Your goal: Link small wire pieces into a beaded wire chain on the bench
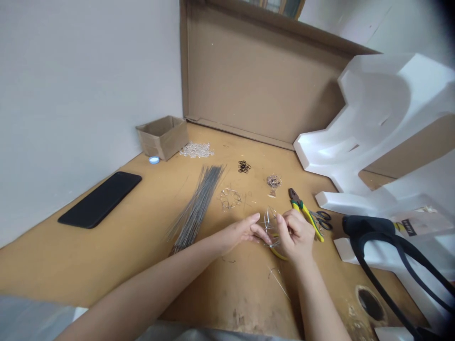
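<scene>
Over the tabletop my two hands come together at a small tangle of thin silver wire. My left hand steadies the wire from the left, thumb raised and fingertips closed against it. The fingers of my right hand are curled in a pinch on its right side; the exact grip is partly hidden. Beneath the wire shows a yellow curved object, mostly covered by my hand. Just right of my right hand lie pliers with yellow-green handles. A bundle of straight metal wires lies left of my hands.
Scissors lie beyond the pliers. Bent wire pieces, a coiled wire cluster, black rings and a pile of small clear pieces are spread behind. A cardboard box, black phone and white foam surround them.
</scene>
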A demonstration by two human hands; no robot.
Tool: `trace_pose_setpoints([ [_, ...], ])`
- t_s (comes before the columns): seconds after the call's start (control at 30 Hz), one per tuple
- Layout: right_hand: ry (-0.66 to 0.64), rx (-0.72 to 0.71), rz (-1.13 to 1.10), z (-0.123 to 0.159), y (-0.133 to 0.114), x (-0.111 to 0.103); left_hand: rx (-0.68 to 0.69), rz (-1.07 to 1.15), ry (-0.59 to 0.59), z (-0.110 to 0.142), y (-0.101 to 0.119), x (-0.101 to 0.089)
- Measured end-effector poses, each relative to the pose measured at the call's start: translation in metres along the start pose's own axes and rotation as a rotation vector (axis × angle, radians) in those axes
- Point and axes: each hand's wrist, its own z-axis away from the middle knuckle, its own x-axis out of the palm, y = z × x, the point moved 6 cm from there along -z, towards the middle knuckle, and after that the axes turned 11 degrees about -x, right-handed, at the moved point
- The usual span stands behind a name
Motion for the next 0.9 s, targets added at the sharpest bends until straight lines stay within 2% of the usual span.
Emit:
trace_pose_setpoints([
  [0.13,-0.084,-0.058,0.012,0.002,-0.003,0.008,0.065,0.057,0.097,0.0,0.004,-0.007],
  [0.27,-0.083,-0.095,0.033,0.004,-0.007,0.01,0.128,0.141,0.153,0.002,0.007,-0.012],
  [0.57,0.026,-0.119,0.009,0.005,-0.015,0.003,0.109,0.283,0.061,0.003,0.005,-0.01],
  [0.7,0.067,-0.065,-0.06,0.007,-0.012,0.002,0.052,0.299,0.029,0.0,0.0,-0.009],
  [0.77,0.079,-0.005,-0.076,0.007,-0.007,0.005,0.072,0.236,0.072,-0.001,-0.001,-0.011],
  [0.8,0.075,0.026,-0.078,0.007,-0.005,0.007,0.104,0.157,0.134,0.0,0.0,-0.013],
  [0.9,0.056,0.127,-0.07,0.006,0.002,0.013,0.287,-0.257,0.362,0.008,0.01,-0.018],
])
